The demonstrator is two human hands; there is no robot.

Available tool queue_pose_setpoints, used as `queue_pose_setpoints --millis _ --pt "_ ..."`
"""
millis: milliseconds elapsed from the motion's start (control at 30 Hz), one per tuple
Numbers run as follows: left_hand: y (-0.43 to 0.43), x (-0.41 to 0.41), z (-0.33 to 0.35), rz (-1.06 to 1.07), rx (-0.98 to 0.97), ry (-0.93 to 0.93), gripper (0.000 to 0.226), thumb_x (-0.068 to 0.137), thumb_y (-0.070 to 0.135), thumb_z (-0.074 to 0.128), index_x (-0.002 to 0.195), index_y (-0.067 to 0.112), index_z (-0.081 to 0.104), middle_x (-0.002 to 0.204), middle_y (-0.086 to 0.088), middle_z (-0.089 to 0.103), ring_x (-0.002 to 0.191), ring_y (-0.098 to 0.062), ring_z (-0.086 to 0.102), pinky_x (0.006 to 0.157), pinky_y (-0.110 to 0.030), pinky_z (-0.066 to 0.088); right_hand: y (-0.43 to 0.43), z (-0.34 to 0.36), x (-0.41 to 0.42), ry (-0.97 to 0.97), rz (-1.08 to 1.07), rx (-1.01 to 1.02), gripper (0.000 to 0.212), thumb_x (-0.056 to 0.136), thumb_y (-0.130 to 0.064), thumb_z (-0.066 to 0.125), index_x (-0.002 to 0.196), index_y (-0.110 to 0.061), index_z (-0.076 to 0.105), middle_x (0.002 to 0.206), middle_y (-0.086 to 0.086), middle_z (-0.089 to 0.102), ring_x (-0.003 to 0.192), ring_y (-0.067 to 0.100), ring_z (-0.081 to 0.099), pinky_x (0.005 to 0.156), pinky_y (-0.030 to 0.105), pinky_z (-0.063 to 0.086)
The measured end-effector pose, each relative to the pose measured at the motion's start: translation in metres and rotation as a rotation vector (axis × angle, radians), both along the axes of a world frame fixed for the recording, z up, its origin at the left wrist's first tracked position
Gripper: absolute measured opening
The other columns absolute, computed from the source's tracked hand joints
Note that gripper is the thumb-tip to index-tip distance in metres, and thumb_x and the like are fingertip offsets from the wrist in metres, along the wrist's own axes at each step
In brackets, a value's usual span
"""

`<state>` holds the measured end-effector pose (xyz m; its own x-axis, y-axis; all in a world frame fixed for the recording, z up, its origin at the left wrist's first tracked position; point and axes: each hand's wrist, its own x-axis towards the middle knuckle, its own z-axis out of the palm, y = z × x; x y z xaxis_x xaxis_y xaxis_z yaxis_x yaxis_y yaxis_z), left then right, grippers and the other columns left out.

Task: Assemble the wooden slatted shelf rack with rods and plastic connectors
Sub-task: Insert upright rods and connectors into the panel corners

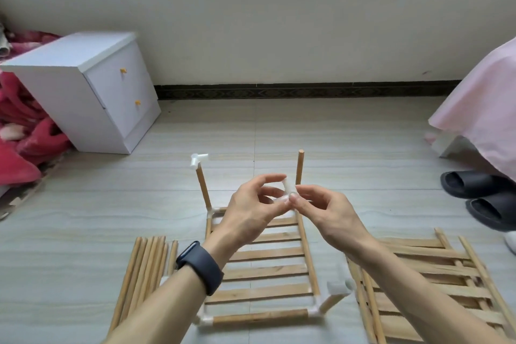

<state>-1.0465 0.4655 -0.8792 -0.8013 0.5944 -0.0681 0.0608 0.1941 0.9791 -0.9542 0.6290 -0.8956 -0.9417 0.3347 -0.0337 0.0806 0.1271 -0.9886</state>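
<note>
Connector (289, 189) — pinched by left hand (248, 213), right hand (328, 213).

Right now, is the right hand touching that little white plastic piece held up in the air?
Touching. The head view shows the right hand pinching the white connector between thumb and fingertip, no gap; the left hand holds it too.

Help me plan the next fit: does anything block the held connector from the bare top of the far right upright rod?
Nothing visible does. The left hand and right hand pinch the white connector beside the upright rod, whose bare top stands clear above them.
</note>
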Motion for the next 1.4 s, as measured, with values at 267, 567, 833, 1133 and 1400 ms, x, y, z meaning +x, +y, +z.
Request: queue_pose_setpoints --millis 267,567,833,1133,1400 --pt "0.056 -0.041 -0.032 -0.019 -0.084 0.009 0.014 0.09 0.04 0.074 0.104 0.035 0.072 0.089 0.01 0.077 0.085 0.001 0.071 0.081 -0.021 0.053 0.057 -0.019 -0.048 -0.069 -0.103 0.03 0.031 0.098 -0.032 0.066 0.126 -0.017 0.07 0.113 -0.005 0.076 0.112 0.006 0.068 0.108 0.04 0.05" --pt "0.119 -0.106 -0.064 -0.063 -0.127 0.032 0.035 0.093 0.04 0.07 0.126 0.026 0.07 0.102 0.003 0.076 0.086 -0.007 0.067 0.08 -0.025 0.051 0.109 -0.044 -0.111 -0.088 -0.156 0.115 0.024 0.097 -0.041 0.067 0.115 -0.028 0.076 0.096 -0.008 0.079 0.095 0.015 0.074 0.098 0.045 0.056" --pt "0.15 -0.128 -0.085 -0.012 -0.01 -0.171 0.022 0.097 0.03 0.066 0.117 0.023 0.07 0.102 0.003 0.077 0.07 -0.004 0.068 0.068 -0.02 0.051 0.143 -0.061 -0.147 -0.112 -0.115 0.153 0.03 0.099 -0.034 0.066 0.128 -0.026 0.07 0.108 -0.005 0.077 0.098 0.016 0.073 0.099 0.042 0.056" --pt "0.161 -0.156 -0.096 0.037 0.011 -0.193 0.029 0.093 0.021 0.072 0.12 0.028 0.066 0.093 0.011 0.076 0.074 -0.005 0.068 0.066 -0.019 0.051 0.156 -0.08 -0.162 -0.042 -0.202 -0.034 0.016 0.102 -0.026 0.062 0.112 -0.024 0.074 0.103 0.0 0.078 0.094 0.015 0.075 0.085 0.026 0.059" --pt "0.162 -0.163 -0.124 0.025 -0.147 -0.091 0.031 0.093 0.017 0.069 0.119 0.035 0.065 0.118 0.013 0.069 0.098 -0.001 0.066 0.093 -0.028 0.051 0.158 -0.082 -0.173 -0.081 -0.127 -0.106 0.013 0.102 -0.025 0.062 0.108 -0.027 0.073 0.103 -0.002 0.079 0.096 0.015 0.074 0.086 0.024 0.059"
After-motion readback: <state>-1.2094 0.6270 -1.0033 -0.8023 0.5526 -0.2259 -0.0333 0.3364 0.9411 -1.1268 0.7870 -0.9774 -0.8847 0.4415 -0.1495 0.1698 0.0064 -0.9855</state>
